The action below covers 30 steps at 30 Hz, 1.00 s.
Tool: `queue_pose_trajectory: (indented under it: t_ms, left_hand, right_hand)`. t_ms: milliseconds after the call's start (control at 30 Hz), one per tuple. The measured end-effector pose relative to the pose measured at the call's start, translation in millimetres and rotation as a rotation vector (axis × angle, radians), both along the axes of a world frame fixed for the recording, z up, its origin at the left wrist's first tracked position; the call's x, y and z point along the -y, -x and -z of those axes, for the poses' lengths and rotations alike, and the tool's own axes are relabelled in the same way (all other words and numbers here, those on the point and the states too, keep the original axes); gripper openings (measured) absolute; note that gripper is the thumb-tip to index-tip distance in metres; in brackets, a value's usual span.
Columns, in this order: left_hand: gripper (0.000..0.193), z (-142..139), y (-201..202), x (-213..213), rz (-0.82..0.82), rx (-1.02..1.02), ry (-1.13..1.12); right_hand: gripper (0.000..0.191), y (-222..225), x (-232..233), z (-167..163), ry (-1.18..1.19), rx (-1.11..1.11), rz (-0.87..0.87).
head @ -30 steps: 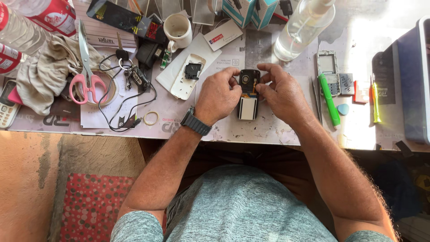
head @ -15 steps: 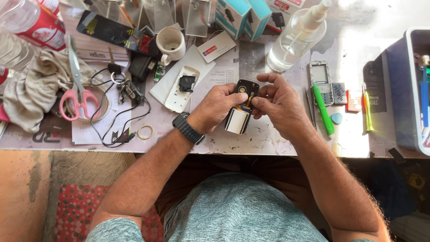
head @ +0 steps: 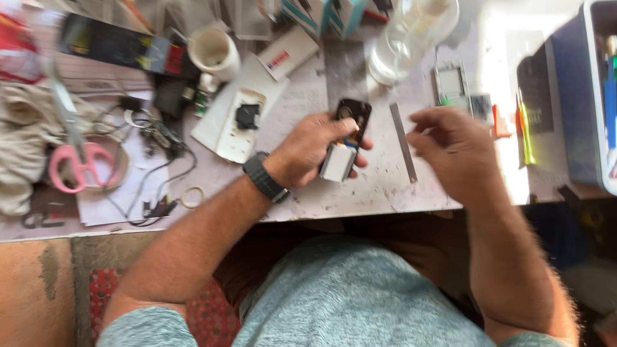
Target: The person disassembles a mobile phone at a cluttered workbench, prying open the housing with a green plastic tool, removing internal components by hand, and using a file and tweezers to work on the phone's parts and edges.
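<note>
Our left hand [head: 307, 149] gripped a small black-and-silver device [head: 345, 142] just above the tabletop [head: 379, 186]. Our right hand [head: 453, 149] hovered beside it, apart, fingers loosely curled and holding nothing we could make out.

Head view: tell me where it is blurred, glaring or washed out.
Head view: motion blur smears the whole frame, worst on the right hand and the pink-handled scissors; sunlight washes out the white worktable at upper right near the clear plastic bottle; the small black-and-silver device in the left hand stays soft but readable.
</note>
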<state>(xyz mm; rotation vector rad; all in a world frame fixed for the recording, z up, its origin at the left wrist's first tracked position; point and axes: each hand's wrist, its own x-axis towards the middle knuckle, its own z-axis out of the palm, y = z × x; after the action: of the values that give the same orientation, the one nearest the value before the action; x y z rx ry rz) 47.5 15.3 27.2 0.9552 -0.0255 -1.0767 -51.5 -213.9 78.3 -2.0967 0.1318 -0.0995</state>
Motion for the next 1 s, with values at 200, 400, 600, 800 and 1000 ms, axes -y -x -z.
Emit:
queue_pose_trajectory:
  t_ms: [200, 400, 600, 800, 1000]
  left_hand:
    - [0.032, 3, -4, -2, 0.015, -0.027, -0.008]
    - [0.035, -2, -5, -7, 0.062, -0.043, -0.010]
    - [0.038, -6, -5, -14, 0.148, 0.036, 0.043]
    - [0.039, -9, -3, -15, 0.155, 0.041, 0.026]
    - [0.043, -6, -1, -16, 0.130, -0.007, 0.057]
  right_hand:
    - [0.021, 31, 18, -17, 0.393, -0.085, -0.034]
    - [0.025, 32, 22, -21, 0.586, -0.024, 0.036]
    - [0.029, 48, 46, -31, 0.638, -0.187, 0.129]
    - [0.030, 39, 12, -7, 0.771, -0.219, 0.066]
    - [0.045, 42, 4, 7, 0.638, -0.201, 0.088]
